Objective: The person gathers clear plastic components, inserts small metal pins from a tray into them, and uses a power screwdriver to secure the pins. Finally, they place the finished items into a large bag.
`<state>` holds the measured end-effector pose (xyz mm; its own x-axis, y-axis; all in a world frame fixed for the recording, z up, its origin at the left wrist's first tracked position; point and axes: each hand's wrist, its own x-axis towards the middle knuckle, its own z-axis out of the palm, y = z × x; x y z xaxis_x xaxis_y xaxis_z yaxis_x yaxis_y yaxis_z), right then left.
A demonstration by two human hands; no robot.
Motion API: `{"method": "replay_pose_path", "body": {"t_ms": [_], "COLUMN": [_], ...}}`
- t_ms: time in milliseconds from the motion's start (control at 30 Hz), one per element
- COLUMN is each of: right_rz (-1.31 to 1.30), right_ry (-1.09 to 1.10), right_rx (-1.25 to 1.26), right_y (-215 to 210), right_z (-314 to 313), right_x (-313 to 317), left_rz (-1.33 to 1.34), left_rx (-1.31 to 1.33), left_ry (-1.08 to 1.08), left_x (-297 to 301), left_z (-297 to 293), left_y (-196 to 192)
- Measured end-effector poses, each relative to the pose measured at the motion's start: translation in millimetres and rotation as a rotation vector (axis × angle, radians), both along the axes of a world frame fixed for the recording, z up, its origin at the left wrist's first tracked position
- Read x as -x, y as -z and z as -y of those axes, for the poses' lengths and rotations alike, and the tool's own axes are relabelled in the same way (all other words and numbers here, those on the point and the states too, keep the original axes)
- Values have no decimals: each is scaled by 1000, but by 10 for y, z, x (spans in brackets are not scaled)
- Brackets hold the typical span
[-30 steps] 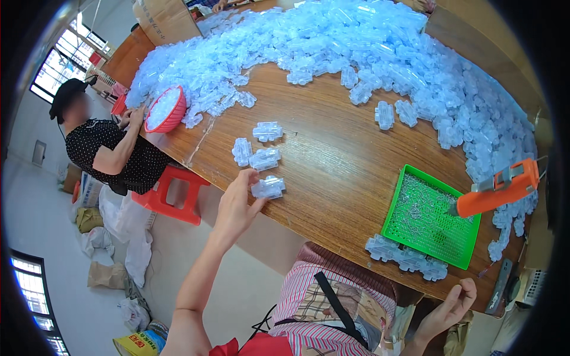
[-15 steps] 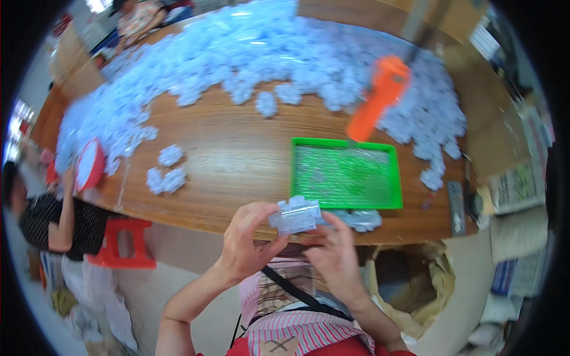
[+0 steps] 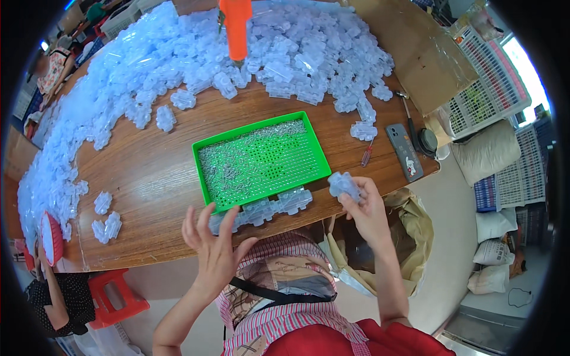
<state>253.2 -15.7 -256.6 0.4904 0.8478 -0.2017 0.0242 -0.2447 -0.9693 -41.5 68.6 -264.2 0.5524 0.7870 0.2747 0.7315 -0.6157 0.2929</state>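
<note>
My right hand (image 3: 369, 213) pinches a clear bluish plastic housing (image 3: 343, 184) between thumb and fingers, close to the table's front edge and right of the green tray. Fingers spread, my left hand (image 3: 215, 252) hovers at the tray's near left corner, over the end of a row of similar housings (image 3: 261, 210). That row lies along the near side of the tray (image 3: 270, 194), partly hidden by my fingers. Many small metal screws or pins (image 3: 228, 172) are scattered inside the tray. Above the far table hangs an orange tool (image 3: 237, 29), apparently a powered screwdriver, its tip down.
A large heap of clear housings (image 3: 178, 59) curves along the far and left table. Loose housings (image 3: 107, 228) lie at left. On the right are a phone (image 3: 405, 151), a small screwdriver (image 3: 366, 155) and a black roll (image 3: 426, 140). An open sack (image 3: 415, 237) stands below; another person sits at left.
The view has turned to the right. My hands have moved apart; a housing earlier in my left hand now appears in my right. My left hand is now open near the row.
</note>
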Motion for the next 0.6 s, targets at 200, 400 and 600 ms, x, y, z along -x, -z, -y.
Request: {"method": "replay_pose_path", "body": {"t_ms": [200, 400, 600], "right_rz": [447, 91, 641], "right_ry": [-230, -66, -66], "right_rx": [95, 115, 179], "right_y": [121, 117, -137], "right_z": [-127, -253, -290], "right_x": [-233, -69, 109], "left_rz": [229, 363, 415], "left_rx": [82, 78, 89], "left_ry": [-21, 38, 34], "left_x": [88, 23, 28], "left_z": [-58, -106, -101], "left_y": [322, 385, 410]}}
